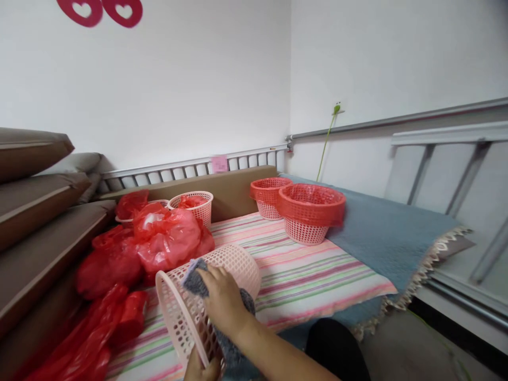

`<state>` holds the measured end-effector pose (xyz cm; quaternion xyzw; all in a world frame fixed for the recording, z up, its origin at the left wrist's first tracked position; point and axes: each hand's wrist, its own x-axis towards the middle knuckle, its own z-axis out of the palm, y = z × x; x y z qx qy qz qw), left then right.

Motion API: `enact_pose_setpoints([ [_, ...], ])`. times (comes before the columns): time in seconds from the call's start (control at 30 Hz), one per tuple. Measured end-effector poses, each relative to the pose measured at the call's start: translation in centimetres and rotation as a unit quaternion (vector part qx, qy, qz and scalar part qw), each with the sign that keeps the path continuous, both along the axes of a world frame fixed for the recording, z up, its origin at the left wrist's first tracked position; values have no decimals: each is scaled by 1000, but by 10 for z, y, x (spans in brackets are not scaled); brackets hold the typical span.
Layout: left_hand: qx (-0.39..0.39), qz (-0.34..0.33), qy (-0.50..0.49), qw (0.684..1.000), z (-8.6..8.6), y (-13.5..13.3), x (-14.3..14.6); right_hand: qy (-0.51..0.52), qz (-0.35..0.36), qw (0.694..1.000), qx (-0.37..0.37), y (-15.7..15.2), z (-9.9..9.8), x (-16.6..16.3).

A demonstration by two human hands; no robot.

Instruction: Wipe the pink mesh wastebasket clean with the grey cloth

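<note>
A pale pink perforated plastic basket (238, 264) lies on its side on the striped cloth, its mouth turned to the lower left. My left hand (202, 369), partly cut off by the bottom edge, grips the rim with the fingers closed round it. Pressed against the basket's outer wall is a dark grey cloth (194, 280). My right hand (222, 297) is closed on this cloth, and part of it hangs down below the palm. Red plastic bags (170, 241) with filled, bulging shapes lie just beyond the basket.
Two baskets lined with red bags (311, 211) stand at the back right. Another pink basket (204, 209) with red plastic inside is at the back left. Brown cushions (35, 238) are stacked on the left. A striped cloth (317, 280) covers part of the blue cover (381, 227).
</note>
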<state>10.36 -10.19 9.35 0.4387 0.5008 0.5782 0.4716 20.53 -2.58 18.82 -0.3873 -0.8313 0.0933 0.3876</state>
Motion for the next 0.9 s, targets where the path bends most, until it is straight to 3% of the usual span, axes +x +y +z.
enact_pose_setpoints([
  [0.1,-6,1,34,999,-4,-5,9,-27,-93,995,-14,45,-11,28],
  [0.23,9,-29,96,995,-19,-11,10,-74,-227,967,-86,95,-17,60],
  [0.4,33,-113,143,983,-29,-11,5,-85,-253,957,-116,114,-15,70],
  [0.57,30,-105,131,985,-26,-14,6,-77,-207,970,-103,82,-2,39],
  [0.73,14,-95,29,995,-26,-16,11,-7,3,998,-63,15,24,-9],
  [0.83,11,-34,40,999,-33,-15,13,3,58,998,-28,-16,32,-25],
  [0.9,18,11,59,998,-36,-14,13,4,64,998,-20,-20,31,-27],
])
